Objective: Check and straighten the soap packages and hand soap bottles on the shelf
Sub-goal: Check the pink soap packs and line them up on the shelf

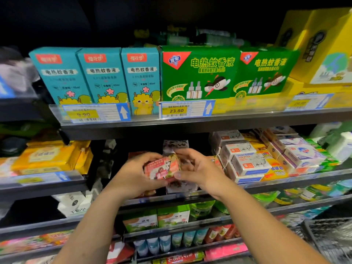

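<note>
Both my hands hold one small pink and red soap package (162,168) in front of the second shelf (285,181). My left hand (136,173) grips its left side, fingers curled over the top. My right hand (194,168) pinches its right end, thumb on the front. Behind and below it stand more soap packages (176,144) with a dark pattern, partly hidden by my hands. To the right, white and blue soap boxes (249,162) are stacked in rows. Yellow soap packs (49,156) lie at the left.
Above, teal boxes (102,75) and green boxes (200,73) of mosquito liquid stand on the top shelf behind price tags (177,110). Lower shelves hold green boxes (158,219) and small tubes (171,242). A wire basket (329,239) is at the lower right.
</note>
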A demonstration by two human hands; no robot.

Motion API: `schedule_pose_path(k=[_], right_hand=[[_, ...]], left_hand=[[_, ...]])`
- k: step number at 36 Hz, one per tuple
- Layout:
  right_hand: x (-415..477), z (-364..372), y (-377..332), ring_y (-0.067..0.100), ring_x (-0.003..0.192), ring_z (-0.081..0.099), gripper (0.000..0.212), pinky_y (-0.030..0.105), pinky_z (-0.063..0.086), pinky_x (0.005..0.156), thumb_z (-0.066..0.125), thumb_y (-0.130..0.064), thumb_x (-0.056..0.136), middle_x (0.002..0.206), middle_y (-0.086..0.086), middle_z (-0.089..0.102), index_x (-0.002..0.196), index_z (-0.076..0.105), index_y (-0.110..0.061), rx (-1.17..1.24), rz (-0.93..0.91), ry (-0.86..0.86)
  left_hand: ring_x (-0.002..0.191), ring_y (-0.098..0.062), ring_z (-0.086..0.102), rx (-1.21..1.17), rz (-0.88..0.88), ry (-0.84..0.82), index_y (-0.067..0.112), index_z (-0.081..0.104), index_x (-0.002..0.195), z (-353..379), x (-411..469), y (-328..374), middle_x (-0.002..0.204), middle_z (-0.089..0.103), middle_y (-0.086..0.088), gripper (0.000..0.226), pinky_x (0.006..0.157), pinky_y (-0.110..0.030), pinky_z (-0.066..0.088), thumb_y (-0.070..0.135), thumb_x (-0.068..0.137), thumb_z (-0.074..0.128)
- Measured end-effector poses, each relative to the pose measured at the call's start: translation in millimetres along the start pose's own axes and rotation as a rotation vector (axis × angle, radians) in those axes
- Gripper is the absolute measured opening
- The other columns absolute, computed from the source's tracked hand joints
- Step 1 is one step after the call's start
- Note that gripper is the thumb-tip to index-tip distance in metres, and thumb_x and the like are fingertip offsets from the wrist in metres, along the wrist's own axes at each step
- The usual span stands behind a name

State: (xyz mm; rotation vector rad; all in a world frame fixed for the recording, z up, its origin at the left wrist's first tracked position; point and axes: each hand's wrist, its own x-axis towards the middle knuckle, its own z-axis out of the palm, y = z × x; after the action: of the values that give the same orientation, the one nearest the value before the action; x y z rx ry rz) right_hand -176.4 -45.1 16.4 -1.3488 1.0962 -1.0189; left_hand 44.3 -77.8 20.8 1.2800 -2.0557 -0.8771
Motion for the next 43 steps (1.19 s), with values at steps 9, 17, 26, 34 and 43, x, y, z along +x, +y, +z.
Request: schedule_pose_path(k=[9,17,26,34,43], right_hand=[[33,-7,36,0.015,0.146,0.028,0.057,0.027,0.020,0.122,0.067,-0.037,0.093,0.153,-0.002,0.041,0.145,0.050,-0.019,-0.812,-0.110,0.127],[32,-5,51,0.020,0.154,-0.011,0.076,0.036,0.004,0.125,0.039,-0.059,0.099,0.167,-0.001,-0.006,0.160,0.013,-0.024,-1.066,0.007,-0.053],[30,-8,51,0.016,0.153,-0.013,0.083,0.044,0.007,0.125,0.026,-0.072,0.092,0.167,-0.006,-0.007,0.159,0.004,-0.030,-1.097,-0.001,-0.076],[27,-5,48,0.014,0.152,-0.015,0.075,0.038,0.002,0.125,0.037,-0.059,0.100,0.167,-0.006,-0.008,0.160,0.007,-0.027,-1.059,-0.009,-0.063],[28,-43,14,0.015,0.151,0.020,0.072,0.024,0.018,0.117,0.052,-0.053,0.098,0.165,-0.006,0.019,0.158,0.021,-0.029,-0.942,0.131,-0.082]], left_hand=[[0.093,0.001,0.065,-0.184,-0.156,0.352,0.035,0.057,0.110,6,35,-57,0.103,0.067,0.003,0.054,0.076,-0.006,0.043,0.016,0.071,0.088],[0.137,-0.034,0.040,0.228,-0.280,0.179,0.009,0.042,0.146,-3,67,-89,0.149,0.043,-0.017,0.066,0.109,-0.036,0.035,0.017,0.088,0.073],[0.152,-0.027,0.000,0.540,-0.243,-0.031,0.025,0.014,0.158,-3,76,-102,0.166,0.004,0.008,0.060,0.123,-0.037,0.006,0.028,0.105,0.042],[0.151,-0.025,-0.013,0.537,-0.275,-0.029,0.042,0.007,0.155,4,68,-94,0.163,-0.008,0.017,0.058,0.123,-0.044,0.003,0.030,0.106,0.036],[0.146,-0.022,0.020,0.387,0.016,0.206,0.027,0.067,0.121,34,63,-32,0.146,0.048,0.007,0.027,0.121,-0.033,0.013,0.026,0.095,0.061]])
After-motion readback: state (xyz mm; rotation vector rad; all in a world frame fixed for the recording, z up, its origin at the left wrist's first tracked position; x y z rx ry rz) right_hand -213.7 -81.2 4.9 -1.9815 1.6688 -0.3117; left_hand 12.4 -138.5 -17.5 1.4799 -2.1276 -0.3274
